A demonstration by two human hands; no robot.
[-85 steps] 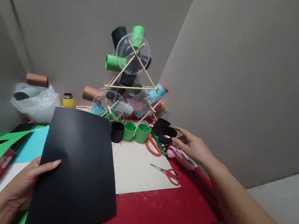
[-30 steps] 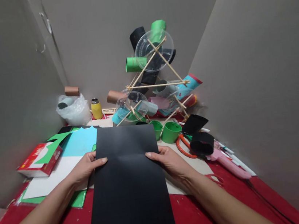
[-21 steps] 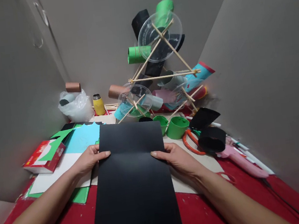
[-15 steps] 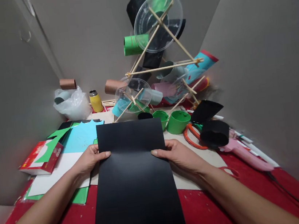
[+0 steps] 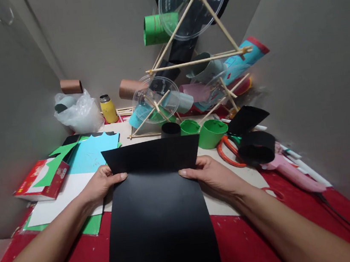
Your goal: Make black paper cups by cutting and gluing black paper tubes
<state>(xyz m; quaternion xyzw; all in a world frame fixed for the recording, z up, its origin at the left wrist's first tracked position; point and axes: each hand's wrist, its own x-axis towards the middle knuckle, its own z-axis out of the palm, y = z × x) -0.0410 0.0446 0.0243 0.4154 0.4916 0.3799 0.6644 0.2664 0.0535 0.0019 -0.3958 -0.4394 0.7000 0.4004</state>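
Note:
A large black sheet of paper (image 5: 161, 218) is stretched between both hands over the front of the table. My left hand (image 5: 102, 182) pinches its left edge, thumb on top and fingers hidden behind. On the opposite edge my right hand (image 5: 209, 173) grips the same way. The sheet's far part bends upward along a line level with my thumbs, and its near end curves down past the table's front edge. Just beyond it stand green paper rings (image 5: 213, 133) and a small black paper ring (image 5: 170, 129).
A stick-and-plastic-lid structure with paper tubes (image 5: 161, 28) rises behind. At left lie blue paper (image 5: 94, 152), a red box (image 5: 42, 180), a plastic bag (image 5: 80, 113) and a yellow bottle (image 5: 108, 109). At right are orange-handled scissors (image 5: 226, 154), black tubes (image 5: 257, 148) and a pink glue gun (image 5: 297, 176).
The sheet's far part now bends up more sharply along the thumb line, and its top edge looks wider. Both hands keep their hold. The whole view has shifted slightly.

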